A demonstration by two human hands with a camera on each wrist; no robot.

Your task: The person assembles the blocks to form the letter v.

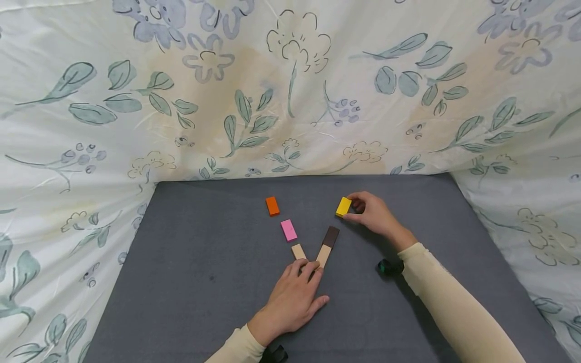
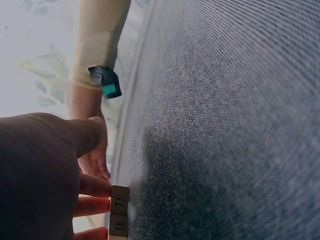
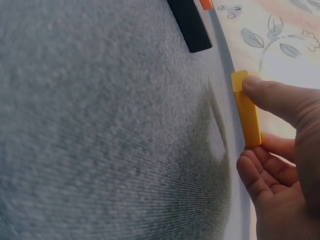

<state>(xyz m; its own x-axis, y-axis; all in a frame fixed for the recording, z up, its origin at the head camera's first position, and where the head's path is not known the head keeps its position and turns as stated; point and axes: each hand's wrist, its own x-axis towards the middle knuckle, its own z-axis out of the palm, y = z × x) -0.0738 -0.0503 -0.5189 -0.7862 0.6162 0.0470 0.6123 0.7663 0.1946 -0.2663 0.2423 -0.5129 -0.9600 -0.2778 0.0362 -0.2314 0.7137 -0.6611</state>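
Note:
Between thumb and fingers my right hand (image 1: 375, 216) pinches a yellow block (image 1: 343, 206) by its ends; the right wrist view shows it slightly above the grey surface. My left hand (image 1: 294, 301) rests its outstretched fingertips on plain wooden blocks, one at left (image 1: 298, 251) and one at right (image 1: 323, 256), that slant apart like a V. In the left wrist view the fingertips touch blocks marked 75 (image 2: 119, 201) and 50 (image 2: 118, 226). A dark brown block (image 1: 331, 237) continues the V's right arm, and a pink block (image 1: 288, 230) lies beyond its left arm.
An orange block (image 1: 272, 206) lies farther back, left of the pink one. The grey table (image 1: 204, 302) ends at a hanging floral cloth (image 1: 290, 141) behind and at both sides. Each wrist carries a small dark camera, the right one (image 1: 389, 267) hanging below the sleeve.

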